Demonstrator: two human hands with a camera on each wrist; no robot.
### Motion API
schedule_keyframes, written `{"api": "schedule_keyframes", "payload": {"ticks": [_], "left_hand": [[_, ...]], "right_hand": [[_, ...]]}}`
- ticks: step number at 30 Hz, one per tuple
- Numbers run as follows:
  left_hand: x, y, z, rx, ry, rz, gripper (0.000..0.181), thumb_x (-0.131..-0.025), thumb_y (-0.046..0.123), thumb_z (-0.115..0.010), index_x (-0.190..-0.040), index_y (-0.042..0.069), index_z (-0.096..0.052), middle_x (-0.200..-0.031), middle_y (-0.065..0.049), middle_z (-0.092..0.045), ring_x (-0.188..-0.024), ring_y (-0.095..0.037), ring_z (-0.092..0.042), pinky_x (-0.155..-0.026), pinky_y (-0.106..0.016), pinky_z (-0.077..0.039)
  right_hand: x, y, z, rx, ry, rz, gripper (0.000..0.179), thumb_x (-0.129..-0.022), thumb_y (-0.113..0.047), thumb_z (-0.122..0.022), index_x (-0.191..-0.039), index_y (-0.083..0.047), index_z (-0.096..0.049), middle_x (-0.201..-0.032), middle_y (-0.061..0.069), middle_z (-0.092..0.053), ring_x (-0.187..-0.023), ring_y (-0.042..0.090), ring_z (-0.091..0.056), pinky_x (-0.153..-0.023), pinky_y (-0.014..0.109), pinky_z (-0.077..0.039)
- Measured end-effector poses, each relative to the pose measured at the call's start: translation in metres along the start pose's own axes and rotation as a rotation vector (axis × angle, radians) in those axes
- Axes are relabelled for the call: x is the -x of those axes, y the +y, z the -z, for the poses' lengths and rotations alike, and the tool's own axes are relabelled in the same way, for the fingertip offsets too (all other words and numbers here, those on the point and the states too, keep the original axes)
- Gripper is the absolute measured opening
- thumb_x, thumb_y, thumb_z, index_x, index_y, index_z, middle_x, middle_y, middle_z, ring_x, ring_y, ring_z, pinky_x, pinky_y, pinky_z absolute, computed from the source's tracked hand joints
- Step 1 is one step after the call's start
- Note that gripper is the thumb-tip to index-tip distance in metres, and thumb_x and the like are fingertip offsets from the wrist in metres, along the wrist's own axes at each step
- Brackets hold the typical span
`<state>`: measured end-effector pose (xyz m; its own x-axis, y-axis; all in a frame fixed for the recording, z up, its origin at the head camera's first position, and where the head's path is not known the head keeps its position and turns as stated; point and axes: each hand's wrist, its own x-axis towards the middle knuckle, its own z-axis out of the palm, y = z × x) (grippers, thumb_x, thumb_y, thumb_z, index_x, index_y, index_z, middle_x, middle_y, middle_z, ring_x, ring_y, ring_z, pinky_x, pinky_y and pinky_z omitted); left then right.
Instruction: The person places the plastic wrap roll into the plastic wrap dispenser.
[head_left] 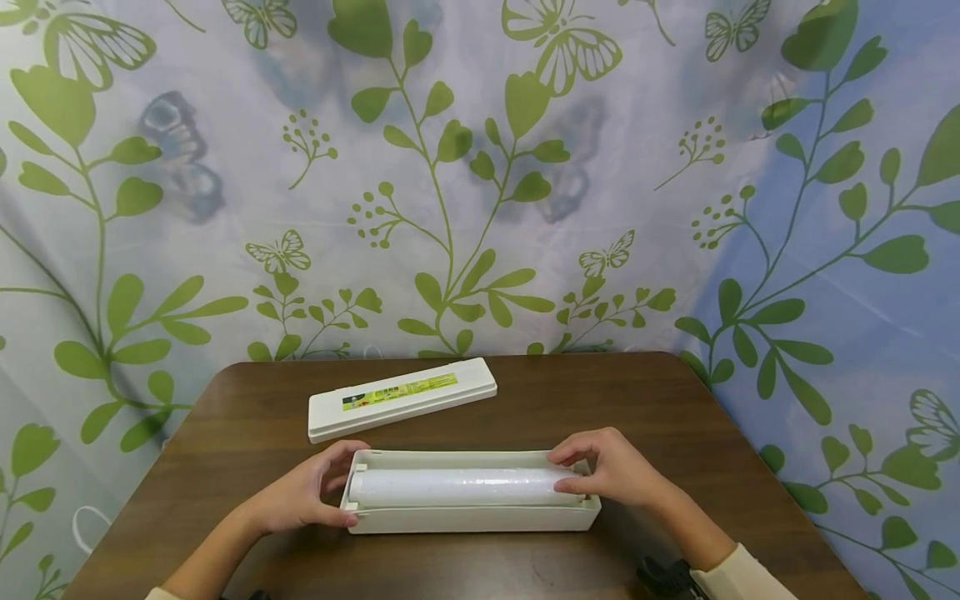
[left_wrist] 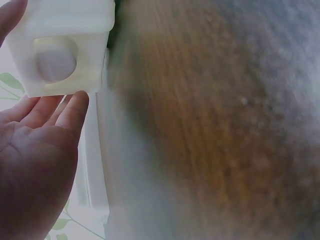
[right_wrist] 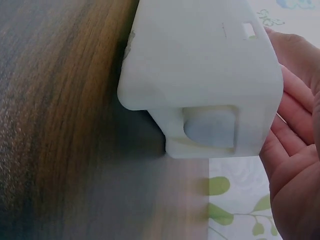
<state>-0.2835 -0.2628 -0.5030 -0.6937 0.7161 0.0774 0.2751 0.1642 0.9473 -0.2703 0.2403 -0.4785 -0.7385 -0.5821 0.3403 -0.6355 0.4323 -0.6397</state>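
A long white cling film box [head_left: 472,521] lies lidless along the front of the table, a roll of cling film [head_left: 457,487] inside it. My left hand [head_left: 303,492] grips the box's left end, thumb at the front corner and fingers at the back. In the left wrist view, the fingertips of that hand [left_wrist: 45,145] touch the box end [left_wrist: 90,82] beside its round opening. With thumb and fingers bent over the roll's right end, my right hand [head_left: 611,471] holds the roll inside the box. The right wrist view shows the box's end opening [right_wrist: 210,127] beside that hand [right_wrist: 300,135].
Behind the box, toward the left, a white lid [head_left: 405,400] with a yellow-green label lies at a slant on the brown wooden table [head_left: 600,392]. A leaf-and-butterfly curtain [head_left: 480,208] hangs behind the table's far edge. Dark gear [head_left: 667,577] shows near the right wrist.
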Motion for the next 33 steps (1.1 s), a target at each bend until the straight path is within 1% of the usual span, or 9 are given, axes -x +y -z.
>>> {"api": "schedule_keyframes", "payload": {"ticks": [8, 10, 14, 19, 23, 27, 29, 31, 33], "left_hand": [[0.001, -0.002, -0.002, 0.012, 0.004, -0.011, 0.085, -0.083, 0.003, -0.082, -0.150, -0.003, -0.029, -0.149, -0.033, -0.038, -0.132, -0.001, -0.054, -0.101, -0.023, -0.052], [0.002, -0.003, -0.002, 0.011, 0.007, -0.020, 0.086, -0.083, 0.003, -0.082, -0.150, -0.004, -0.029, -0.149, -0.033, -0.037, -0.132, -0.001, -0.053, -0.101, -0.022, -0.052], [0.002, -0.004, -0.003, 0.010, 0.013, -0.029, 0.086, -0.083, 0.002, -0.082, -0.151, -0.003, -0.029, -0.150, -0.033, -0.038, -0.132, -0.001, -0.053, -0.102, -0.021, -0.051], [0.002, -0.004, -0.004, 0.007, 0.018, -0.043, 0.085, -0.083, 0.002, -0.082, -0.150, -0.003, -0.030, -0.149, -0.032, -0.038, -0.133, -0.002, -0.053, -0.104, -0.020, -0.049], [0.003, -0.005, -0.004, -0.003, 0.025, -0.047, 0.085, -0.082, 0.003, -0.082, -0.150, -0.003, -0.031, -0.149, -0.031, -0.039, -0.133, -0.002, -0.053, -0.105, -0.017, -0.047], [0.003, -0.005, -0.004, -0.002, 0.025, -0.051, 0.086, -0.082, 0.002, -0.082, -0.150, -0.004, -0.030, -0.149, -0.031, -0.038, -0.134, -0.003, -0.053, -0.106, -0.017, -0.046], [0.003, -0.005, -0.004, 0.002, 0.024, -0.049, 0.087, -0.082, 0.002, -0.082, -0.151, -0.005, -0.029, -0.150, -0.031, -0.038, -0.134, -0.003, -0.052, -0.105, -0.017, -0.047], [0.003, -0.005, -0.004, 0.004, 0.024, -0.044, 0.088, -0.082, 0.002, -0.082, -0.151, -0.006, -0.028, -0.150, -0.032, -0.037, -0.134, -0.002, -0.052, -0.105, -0.018, -0.047], [0.003, -0.005, -0.004, 0.004, 0.025, -0.039, 0.089, -0.082, 0.002, -0.082, -0.152, -0.005, -0.027, -0.151, -0.032, -0.037, -0.134, -0.002, -0.052, -0.105, -0.017, -0.047]], "right_hand": [[-0.001, 0.000, -0.005, -0.067, 0.064, -0.030, 0.025, -0.085, -0.025, -0.085, -0.106, -0.013, -0.079, -0.102, 0.001, -0.079, -0.091, 0.018, -0.074, -0.081, 0.033, -0.062], [-0.003, 0.000, -0.006, -0.075, 0.073, -0.028, 0.024, -0.085, -0.024, -0.085, -0.105, -0.013, -0.079, -0.102, 0.002, -0.079, -0.090, 0.018, -0.074, -0.081, 0.034, -0.062], [-0.006, -0.001, -0.005, -0.090, 0.086, -0.030, 0.023, -0.085, -0.022, -0.085, -0.105, -0.012, -0.079, -0.102, 0.002, -0.079, -0.090, 0.017, -0.074, -0.082, 0.032, -0.062], [-0.010, -0.004, -0.004, -0.105, 0.094, -0.032, 0.023, -0.085, -0.020, -0.085, -0.105, -0.010, -0.079, -0.102, 0.005, -0.079, -0.090, 0.019, -0.074, -0.084, 0.030, -0.061], [-0.014, -0.003, -0.002, -0.108, 0.101, 0.003, 0.020, -0.087, -0.017, -0.083, -0.105, -0.009, -0.079, -0.101, 0.011, -0.079, -0.089, 0.017, -0.074, -0.082, 0.034, -0.062], [-0.016, -0.005, 0.001, -0.087, 0.143, 0.034, 0.019, -0.086, -0.010, -0.082, -0.104, -0.010, -0.078, -0.099, 0.013, -0.078, -0.087, 0.018, -0.073, -0.079, 0.038, -0.062], [-0.016, -0.003, 0.003, -0.080, 0.165, 0.023, 0.019, -0.086, -0.009, -0.082, -0.104, -0.012, -0.078, -0.099, 0.012, -0.078, -0.087, 0.018, -0.073, -0.078, 0.037, -0.062], [-0.015, -0.001, 0.004, -0.077, 0.182, 0.004, 0.019, -0.086, -0.007, -0.082, -0.104, -0.010, -0.078, -0.100, 0.012, -0.078, -0.087, 0.020, -0.073, -0.079, 0.037, -0.062], [-0.014, 0.005, 0.006, -0.082, 0.192, -0.021, 0.020, -0.086, -0.009, -0.082, -0.105, -0.009, -0.078, -0.101, 0.013, -0.078, -0.089, 0.019, -0.074, -0.080, 0.036, -0.062]]}}
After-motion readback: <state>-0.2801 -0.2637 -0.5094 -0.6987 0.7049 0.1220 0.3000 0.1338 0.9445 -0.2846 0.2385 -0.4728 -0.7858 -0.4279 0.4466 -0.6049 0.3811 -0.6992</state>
